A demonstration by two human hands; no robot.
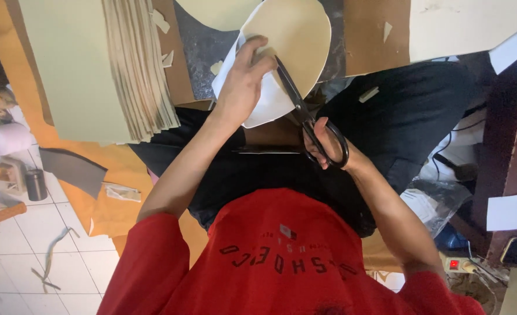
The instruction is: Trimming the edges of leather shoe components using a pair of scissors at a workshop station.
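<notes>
Head view: scissors cutting a cream sheet over the lap

Head camera looked straight down on a person seated in a red shirt and black trousers. The left hand (244,81) was closed on a rounded cream sheet (296,41) backed with white paper, fingers curled over its edge at 12 o'clock. The right hand (331,149) gripped the handles of black scissors (305,116), whose blades pointed toward 11 o'clock and lay against the sheet.

At 10 o'clock sat a stack of cream sheets (139,64) on a brown board (375,35), with small offcuts scattered near it. Orange sheeting (110,204) covered part of the white tiled floor (13,256) at 8 o'clock, where a grey scrap (72,169), a small metal can (36,184) and a white roll (5,139) lay. White paper pieces (512,210) rested at 3 o'clock.
</notes>
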